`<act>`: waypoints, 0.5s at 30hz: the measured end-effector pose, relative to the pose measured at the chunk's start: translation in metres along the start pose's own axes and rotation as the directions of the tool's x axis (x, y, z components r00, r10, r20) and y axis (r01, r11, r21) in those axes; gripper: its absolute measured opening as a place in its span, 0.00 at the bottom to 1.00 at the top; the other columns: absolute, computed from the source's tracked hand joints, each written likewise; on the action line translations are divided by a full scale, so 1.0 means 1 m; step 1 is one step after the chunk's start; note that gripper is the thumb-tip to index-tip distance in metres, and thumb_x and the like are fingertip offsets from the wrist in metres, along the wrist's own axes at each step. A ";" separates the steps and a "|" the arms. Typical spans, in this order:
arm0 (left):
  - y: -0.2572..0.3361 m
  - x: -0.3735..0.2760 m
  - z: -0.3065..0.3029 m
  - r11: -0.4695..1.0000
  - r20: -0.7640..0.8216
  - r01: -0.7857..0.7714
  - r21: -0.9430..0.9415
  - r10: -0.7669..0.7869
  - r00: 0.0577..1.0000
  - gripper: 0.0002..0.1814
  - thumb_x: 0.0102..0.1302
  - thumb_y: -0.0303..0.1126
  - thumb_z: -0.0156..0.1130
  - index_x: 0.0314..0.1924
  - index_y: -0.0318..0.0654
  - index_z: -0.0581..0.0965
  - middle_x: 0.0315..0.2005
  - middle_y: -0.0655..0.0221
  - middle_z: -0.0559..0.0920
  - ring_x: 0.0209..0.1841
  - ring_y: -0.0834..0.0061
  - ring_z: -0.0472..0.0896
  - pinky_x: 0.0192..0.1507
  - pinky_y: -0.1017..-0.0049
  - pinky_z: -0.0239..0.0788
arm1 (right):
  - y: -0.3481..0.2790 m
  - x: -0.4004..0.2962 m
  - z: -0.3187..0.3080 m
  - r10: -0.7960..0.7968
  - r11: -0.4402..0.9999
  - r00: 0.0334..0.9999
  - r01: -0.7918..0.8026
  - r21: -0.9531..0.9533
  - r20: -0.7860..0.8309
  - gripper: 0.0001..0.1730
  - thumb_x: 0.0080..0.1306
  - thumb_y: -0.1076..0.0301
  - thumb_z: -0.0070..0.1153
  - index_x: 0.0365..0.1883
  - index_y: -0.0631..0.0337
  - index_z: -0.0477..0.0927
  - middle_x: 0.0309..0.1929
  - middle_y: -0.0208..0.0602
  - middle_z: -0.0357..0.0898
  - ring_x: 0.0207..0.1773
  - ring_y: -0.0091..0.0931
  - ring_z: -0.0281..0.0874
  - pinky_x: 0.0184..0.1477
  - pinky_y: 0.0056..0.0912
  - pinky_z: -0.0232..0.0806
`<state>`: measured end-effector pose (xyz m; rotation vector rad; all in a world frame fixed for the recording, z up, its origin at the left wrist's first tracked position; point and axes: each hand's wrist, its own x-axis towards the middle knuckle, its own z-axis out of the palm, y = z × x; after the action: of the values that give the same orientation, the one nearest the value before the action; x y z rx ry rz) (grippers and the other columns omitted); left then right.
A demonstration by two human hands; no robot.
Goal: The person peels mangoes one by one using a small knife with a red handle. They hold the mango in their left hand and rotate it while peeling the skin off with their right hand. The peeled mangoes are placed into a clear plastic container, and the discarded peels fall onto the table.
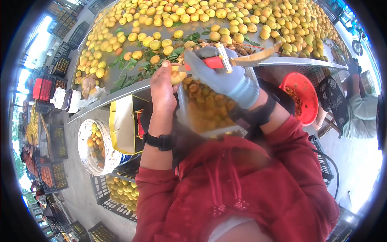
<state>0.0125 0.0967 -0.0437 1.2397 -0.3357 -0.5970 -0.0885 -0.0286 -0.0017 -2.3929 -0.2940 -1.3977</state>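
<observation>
My bare left hand [164, 86] holds an apricot [177, 75] between thumb and fingers at the table's near edge. My right hand [216, 71], in a grey glove, grips a red-handled knife [210, 63]. The knife's short tip touches or nearly touches the apricot's upper right side. From the other end of the handle, past a pale metal band, a curved brown piece [257, 57] juts right; what it is I cannot tell. Below my hands a tub of apricot halves [208, 106] stands against the table, partly hidden by my right arm.
Whole apricots [187, 12] and leaves [142, 68] cover much of the metal table [116, 96]. At left are a white bucket [83, 148], a yellow-edged box [121, 124] and a crate of apricots [121, 190]. A red basin [311, 99] of stones and a seated person [359, 112] are at right.
</observation>
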 end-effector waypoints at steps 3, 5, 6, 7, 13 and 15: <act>0.000 -0.002 0.002 1.000 -0.035 -0.015 0.023 0.016 0.999 0.20 0.65 0.47 0.49 0.35 0.36 0.75 0.26 0.70 0.78 0.21 0.87 0.70 0.19 0.88 0.54 | 0.000 -0.005 0.003 -0.073 0.981 0.992 0.090 -0.173 0.104 0.07 0.56 0.69 0.53 0.33 0.57 0.77 0.22 0.32 0.75 0.23 0.30 0.73 0.22 0.29 0.65; 0.000 -0.003 0.001 0.998 -0.060 -0.033 0.058 0.037 0.997 0.19 0.65 0.47 0.49 0.35 0.36 0.75 0.26 0.71 0.78 0.22 0.86 0.71 0.19 0.88 0.56 | -0.004 -0.006 0.004 -0.045 0.984 0.983 0.075 -0.161 0.180 0.07 0.56 0.70 0.53 0.35 0.57 0.77 0.23 0.33 0.75 0.24 0.30 0.73 0.22 0.28 0.65; -0.003 -0.002 -0.001 0.996 -0.054 -0.044 0.081 0.049 0.997 0.19 0.65 0.47 0.49 0.36 0.36 0.75 0.27 0.71 0.78 0.23 0.86 0.72 0.20 0.88 0.57 | -0.005 -0.007 0.003 -0.029 0.985 0.975 0.065 -0.162 0.220 0.08 0.57 0.70 0.53 0.35 0.57 0.77 0.24 0.33 0.75 0.24 0.30 0.73 0.23 0.28 0.65; -0.003 -0.002 -0.001 0.993 -0.048 -0.055 0.103 0.061 0.997 0.19 0.66 0.47 0.49 0.36 0.36 0.75 0.27 0.72 0.78 0.24 0.85 0.73 0.20 0.88 0.58 | -0.006 -0.010 0.005 0.068 0.997 0.980 -0.058 -0.056 0.186 0.08 0.57 0.70 0.53 0.36 0.57 0.77 0.25 0.32 0.76 0.24 0.28 0.74 0.23 0.27 0.66; -0.001 0.003 0.005 0.979 0.080 -0.017 -0.202 0.034 0.996 0.18 0.67 0.42 0.46 0.36 0.31 0.74 0.25 0.65 0.77 0.18 0.82 0.68 0.16 0.86 0.53 | -0.010 -0.009 0.010 0.753 0.277 0.581 -0.706 0.652 0.309 0.09 0.59 0.69 0.54 0.38 0.61 0.77 0.32 0.30 0.78 0.30 0.20 0.76 0.28 0.23 0.67; 0.002 0.004 0.004 0.964 0.089 0.002 -0.265 0.022 0.996 0.18 0.68 0.39 0.45 0.37 0.29 0.74 0.23 0.63 0.76 0.15 0.81 0.64 0.15 0.84 0.50 | -0.013 -0.002 -0.001 0.785 0.217 0.516 -0.747 0.629 0.343 0.10 0.59 0.68 0.55 0.38 0.61 0.77 0.34 0.29 0.78 0.32 0.18 0.75 0.29 0.22 0.67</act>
<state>0.0138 0.0910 -0.0411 0.9550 -0.3269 -0.6688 -0.0951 -0.0171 0.0001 -1.3966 0.3261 -0.6182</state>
